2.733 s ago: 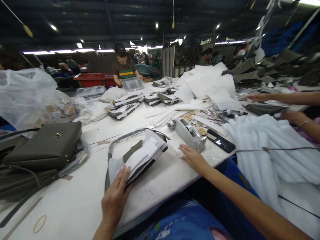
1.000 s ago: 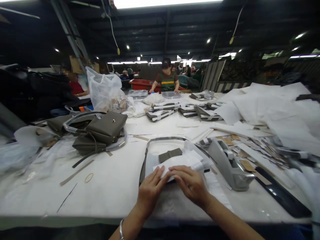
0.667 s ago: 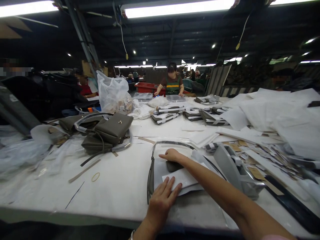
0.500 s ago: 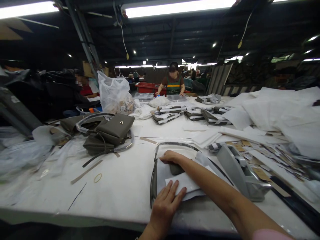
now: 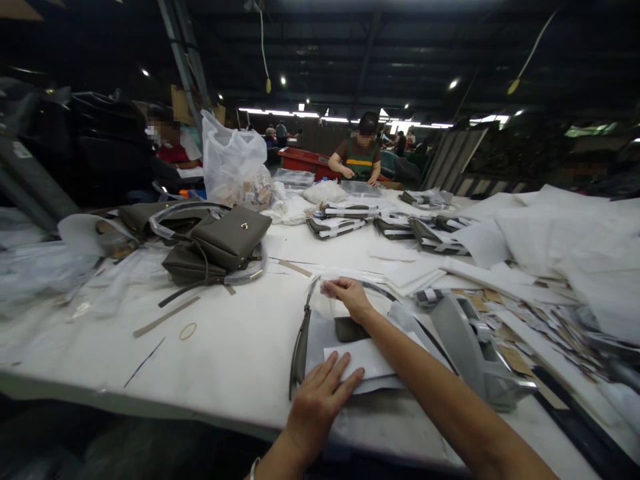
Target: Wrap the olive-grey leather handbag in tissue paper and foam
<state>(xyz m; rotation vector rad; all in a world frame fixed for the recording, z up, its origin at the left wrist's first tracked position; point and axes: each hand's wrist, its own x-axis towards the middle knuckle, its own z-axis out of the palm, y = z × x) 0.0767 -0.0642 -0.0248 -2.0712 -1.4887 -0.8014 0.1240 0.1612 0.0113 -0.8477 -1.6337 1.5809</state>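
An olive-grey handbag lies flat before me, mostly covered by a thin white sheet. A folded piece of white paper rests on top, and a small dark olive flap shows above it. My left hand lies with fingers spread on the paper's left end. Beyond the bag body, my right hand reaches inside the loop of the strap. Its thumb and fingers are pinched at what looks like clear plastic film; the exact edge is hard to make out.
A grey tape dispenser stands right of the bag. Stacked olive handbags lie at left, near a rubber band. Wrapped bags sit farther back, with white sheets and tags at right. A co-worker works opposite.
My right hand has moved up and away from the flap toward the strap, now pinching, uncovering more of the flap. My left hand stays on the paper. The view has shifted slightly.
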